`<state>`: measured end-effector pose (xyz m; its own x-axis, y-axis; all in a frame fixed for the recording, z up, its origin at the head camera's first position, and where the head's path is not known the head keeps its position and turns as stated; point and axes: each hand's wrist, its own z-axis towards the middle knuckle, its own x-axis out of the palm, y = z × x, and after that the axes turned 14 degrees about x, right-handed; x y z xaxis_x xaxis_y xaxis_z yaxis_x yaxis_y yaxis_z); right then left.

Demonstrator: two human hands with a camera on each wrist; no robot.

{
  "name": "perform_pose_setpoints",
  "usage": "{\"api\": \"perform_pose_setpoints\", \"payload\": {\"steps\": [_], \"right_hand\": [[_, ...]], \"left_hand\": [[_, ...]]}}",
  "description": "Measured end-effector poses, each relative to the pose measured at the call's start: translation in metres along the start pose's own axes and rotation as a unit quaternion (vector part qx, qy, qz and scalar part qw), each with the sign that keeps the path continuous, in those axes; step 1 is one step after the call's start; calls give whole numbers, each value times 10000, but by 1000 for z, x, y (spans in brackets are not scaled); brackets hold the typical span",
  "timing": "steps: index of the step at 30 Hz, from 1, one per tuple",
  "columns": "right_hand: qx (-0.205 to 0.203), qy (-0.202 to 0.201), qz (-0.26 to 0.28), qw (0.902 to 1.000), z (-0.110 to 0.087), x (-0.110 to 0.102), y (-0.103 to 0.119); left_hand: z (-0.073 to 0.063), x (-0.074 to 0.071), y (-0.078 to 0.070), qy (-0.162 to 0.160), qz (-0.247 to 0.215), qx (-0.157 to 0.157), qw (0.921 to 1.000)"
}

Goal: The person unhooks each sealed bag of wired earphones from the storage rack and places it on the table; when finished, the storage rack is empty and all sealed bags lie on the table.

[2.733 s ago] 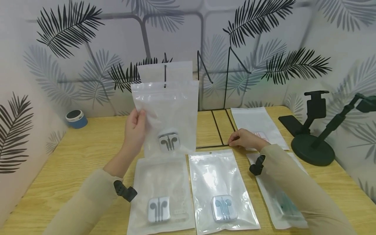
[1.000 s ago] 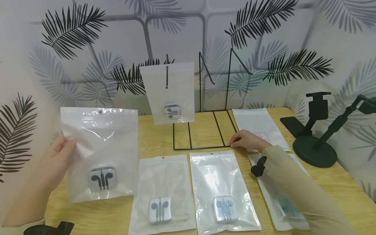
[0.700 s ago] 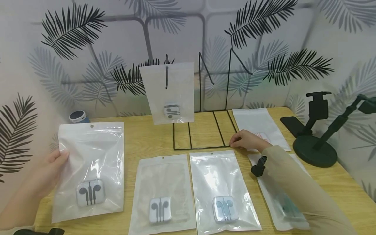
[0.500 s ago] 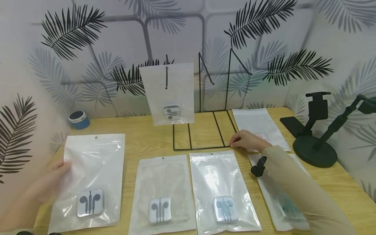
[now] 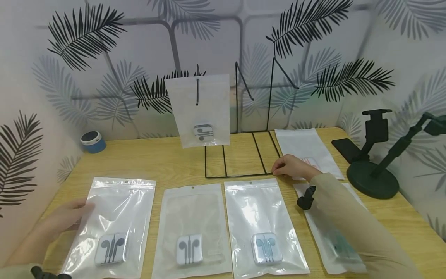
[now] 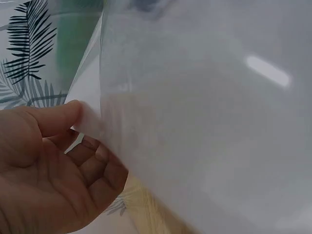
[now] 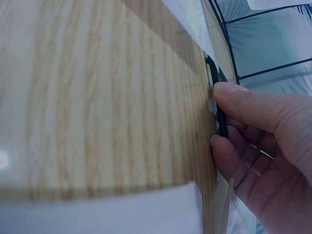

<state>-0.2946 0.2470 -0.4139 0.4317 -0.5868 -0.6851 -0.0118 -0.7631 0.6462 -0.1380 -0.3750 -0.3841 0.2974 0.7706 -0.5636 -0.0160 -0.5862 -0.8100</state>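
At the left of the table, my left hand (image 5: 67, 217) pinches the left edge of a zip bag (image 5: 116, 207) with dark earphones in a clear case. In the left wrist view, thumb and fingers hold that edge, and the translucent film (image 6: 204, 136) fills most of the picture. My right hand (image 5: 292, 166) grips the front right corner of a black wire display rack (image 5: 240, 176). The right wrist view shows thumb and fingers around a black wire (image 7: 221, 119). Another earphone bag (image 5: 209, 100) hangs from the rack's left hook.
Two earphone bags, one grey (image 5: 191, 217) and one blue (image 5: 258, 213), lie in front of the rack. Further bags (image 5: 296, 143) lie at the right, partly under my right arm. A black stand (image 5: 373, 178) is at the far right; a blue speaker (image 5: 93, 142) sits back left.
My left hand has taken the bag with dark earphones away from the hanging one, left and down to the table's left front. My right hand has stayed on the rack corner.
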Motion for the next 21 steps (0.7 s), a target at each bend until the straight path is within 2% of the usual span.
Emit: {"api": "perform_pose_setpoints", "payload": {"steps": [7, 11, 14, 18, 21], "right_hand": [[-43, 0, 2, 10000, 0, 0, 0], [-15, -4, -4, 10000, 0, 0, 0], [0, 2, 2, 10000, 1, 0, -1], [26, 17, 48, 10000, 1, 0, -1], [39, 19, 65, 10000, 1, 0, 0]], "left_hand": [[5, -3, 5, 250, 754, -190, 9967], [11, -5, 6, 447, 1122, -521, 9913], [13, -7, 7, 555, 1234, -733, 9881], [13, -9, 6, 603, 1317, -777, 9864], [13, -13, 2, 467, 1422, -727, 9861]]}}
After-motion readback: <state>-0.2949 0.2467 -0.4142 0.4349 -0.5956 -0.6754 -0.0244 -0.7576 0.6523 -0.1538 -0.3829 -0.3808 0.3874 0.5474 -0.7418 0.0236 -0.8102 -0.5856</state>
